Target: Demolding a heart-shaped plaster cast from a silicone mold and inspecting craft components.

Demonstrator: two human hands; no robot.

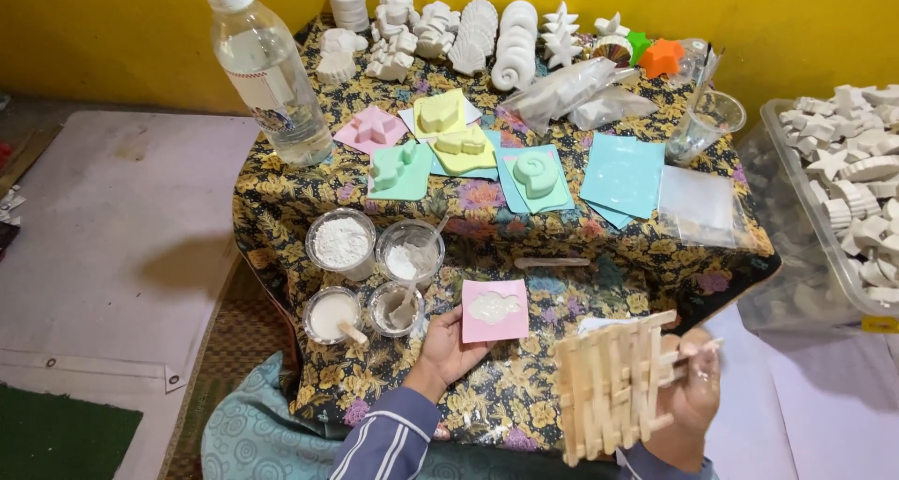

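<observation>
Two hands at the near edge of a floral-cloth surface [562, 283]: one on a pink mold, one gripping a stick rack.

Left hand [448, 349] lies open, fingers touching the left edge of the pink mold [495, 310], which is filled with white mix and sits flat at centre-front. Right hand [691, 386] is closed around a lattice of wooden sticks [613, 386], held upright at 5 o'clock. Four plastic cups of white powder or paste [342, 244] at 9 o'clock. Loose wooden stick [552, 263] just past the mold. Coloured molds [464, 147] at 12, white casts [468, 32] behind. Water bottle [267, 73] at 11.
</observation>
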